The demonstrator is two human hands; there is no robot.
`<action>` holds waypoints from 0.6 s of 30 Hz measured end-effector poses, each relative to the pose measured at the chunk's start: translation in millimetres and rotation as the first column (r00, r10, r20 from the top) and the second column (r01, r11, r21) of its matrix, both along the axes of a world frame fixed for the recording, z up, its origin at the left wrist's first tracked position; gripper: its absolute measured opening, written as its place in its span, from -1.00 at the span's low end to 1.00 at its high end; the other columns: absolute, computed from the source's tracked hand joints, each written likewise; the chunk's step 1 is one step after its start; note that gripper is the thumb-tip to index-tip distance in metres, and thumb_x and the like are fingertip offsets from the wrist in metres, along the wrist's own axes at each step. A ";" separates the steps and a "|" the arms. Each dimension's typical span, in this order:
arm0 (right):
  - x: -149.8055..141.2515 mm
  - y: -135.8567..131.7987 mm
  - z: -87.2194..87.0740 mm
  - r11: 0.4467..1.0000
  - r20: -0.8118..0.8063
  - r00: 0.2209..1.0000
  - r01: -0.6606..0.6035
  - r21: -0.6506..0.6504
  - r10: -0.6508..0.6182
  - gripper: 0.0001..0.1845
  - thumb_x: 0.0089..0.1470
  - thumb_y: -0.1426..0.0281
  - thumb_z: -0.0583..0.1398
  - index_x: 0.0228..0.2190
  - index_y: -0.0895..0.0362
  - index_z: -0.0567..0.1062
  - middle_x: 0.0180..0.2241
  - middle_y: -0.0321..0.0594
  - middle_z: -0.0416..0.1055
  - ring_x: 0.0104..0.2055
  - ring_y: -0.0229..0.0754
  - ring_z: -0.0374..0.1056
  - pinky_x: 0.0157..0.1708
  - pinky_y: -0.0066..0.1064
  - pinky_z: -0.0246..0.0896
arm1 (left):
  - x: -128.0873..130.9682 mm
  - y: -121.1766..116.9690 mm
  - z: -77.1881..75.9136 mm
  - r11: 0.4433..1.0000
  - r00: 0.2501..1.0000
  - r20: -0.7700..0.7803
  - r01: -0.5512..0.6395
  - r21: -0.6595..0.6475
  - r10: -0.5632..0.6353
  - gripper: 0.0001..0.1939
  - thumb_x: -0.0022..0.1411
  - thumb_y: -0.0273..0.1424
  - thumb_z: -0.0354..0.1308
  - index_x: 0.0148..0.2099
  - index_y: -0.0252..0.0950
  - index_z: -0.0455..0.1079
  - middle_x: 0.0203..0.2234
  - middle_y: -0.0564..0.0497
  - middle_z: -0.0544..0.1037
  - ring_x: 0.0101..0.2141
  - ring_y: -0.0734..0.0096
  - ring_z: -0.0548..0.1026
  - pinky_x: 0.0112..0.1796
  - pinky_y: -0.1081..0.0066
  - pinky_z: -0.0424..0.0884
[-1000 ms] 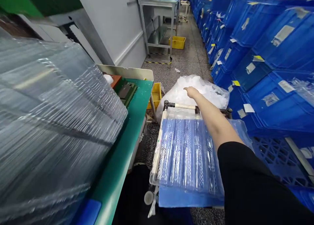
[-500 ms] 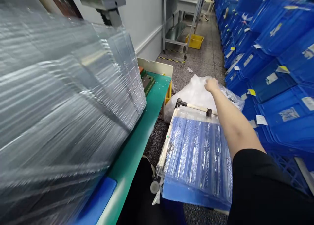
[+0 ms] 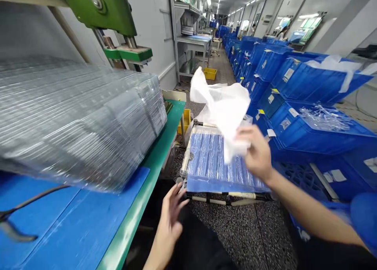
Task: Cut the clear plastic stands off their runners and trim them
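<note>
My right hand (image 3: 257,152) is closed on a thin, crumpled white sheet (image 3: 218,105), either plastic or foam. The sheet billows up above a clear plastic tray (image 3: 206,156) with long ribbed channels. Beneath the tray lies a blue board (image 3: 224,183) on a low tube-frame stand. My left hand (image 3: 172,215), fingers spread and holding nothing, is by the front left corner of the stand. A tall stack of clear plastic trays (image 3: 103,124) rests on the workbench to my left.
The green-topped workbench (image 3: 173,116) has blue sheets (image 3: 73,223) and dark-handled pliers or cutters (image 3: 17,223) on it. Above stands a green press (image 3: 103,6). Stacked blue crates (image 3: 297,132) line the right side; one holds clear plastic pieces (image 3: 326,116). A yellow bin (image 3: 210,73) sits further back.
My right hand has come back from the white bag beyond the stand, lifting the white sheet over the tray. My left hand has come into view. The camera has tilted up.
</note>
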State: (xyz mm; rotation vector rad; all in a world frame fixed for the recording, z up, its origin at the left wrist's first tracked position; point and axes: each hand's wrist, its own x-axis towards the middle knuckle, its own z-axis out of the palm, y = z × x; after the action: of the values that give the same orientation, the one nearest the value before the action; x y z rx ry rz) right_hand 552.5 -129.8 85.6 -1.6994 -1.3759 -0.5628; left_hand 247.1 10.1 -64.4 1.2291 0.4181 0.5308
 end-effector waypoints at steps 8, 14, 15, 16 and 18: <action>-181.0 -116.1 -104.5 0.936 -0.846 0.401 -0.181 0.302 0.351 -0.67 0.33 0.18 0.27 0.10 -0.17 0.60 0.27 -0.19 0.47 0.36 0.12 0.33 0.35 0.10 0.21 | 3.4 -30.4 4.1 0.800 0.917 0.396 0.270 -0.536 -0.044 0.15 0.09 0.49 0.19 0.54 -0.01 0.20 0.50 -0.19 0.26 0.54 -0.41 0.03 0.43 -0.38 0.12; -155.8 -35.9 -159.1 0.941 -0.943 -0.074 -0.077 0.331 0.325 -0.29 0.43 -0.20 0.03 0.24 0.03 0.48 0.20 0.02 0.54 0.28 0.18 0.44 0.23 0.12 0.40 | -41.7 -22.9 -0.1 0.814 0.911 0.411 0.234 -0.532 0.006 -0.05 0.36 0.34 -0.09 0.59 -0.04 0.08 0.54 -0.22 0.20 0.56 -0.31 -0.01 0.43 -0.45 -0.02; -150.3 -17.2 -163.4 0.936 -0.938 -0.138 -0.111 0.333 0.318 -0.27 0.42 -0.21 0.06 0.21 0.09 0.50 0.17 0.05 0.55 0.23 0.18 0.47 0.20 0.11 0.43 | -52.6 -17.0 -2.6 0.833 0.925 0.379 0.198 -0.517 0.014 -0.06 0.36 0.32 -0.07 0.59 -0.02 0.08 0.53 -0.21 0.23 0.55 -0.30 0.02 0.42 -0.42 0.02; -146.4 0.0 -166.8 0.930 -0.931 -0.192 -0.143 0.338 0.309 -0.29 0.42 -0.19 0.09 0.19 0.12 0.52 0.14 0.05 0.56 0.18 0.15 0.50 0.16 0.09 0.46 | -64.7 -10.5 -6.1 0.852 0.943 0.332 0.164 -0.497 0.012 -0.09 0.36 0.31 -0.04 0.58 0.02 0.10 0.51 -0.17 0.28 0.54 -0.29 0.07 0.42 -0.38 0.09; -144.0 26.6 -171.4 0.917 -0.917 -0.278 -0.197 0.347 0.287 -0.39 0.44 -0.08 0.18 0.18 0.15 0.52 0.13 0.01 0.55 0.10 0.06 0.53 0.12 0.04 0.49 | -90.4 1.9 -15.3 0.896 0.979 0.203 0.109 -0.430 -0.021 -0.18 0.35 0.26 0.06 0.54 0.16 0.17 0.45 -0.05 0.40 0.50 -0.24 0.21 0.37 -0.28 0.28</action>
State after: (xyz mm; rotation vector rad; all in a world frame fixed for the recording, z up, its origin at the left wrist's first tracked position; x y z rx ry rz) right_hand 408.5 -103.2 -85.8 -1.0035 -0.2855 1.0094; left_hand 156.7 12.0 -79.7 0.7434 0.3073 0.4614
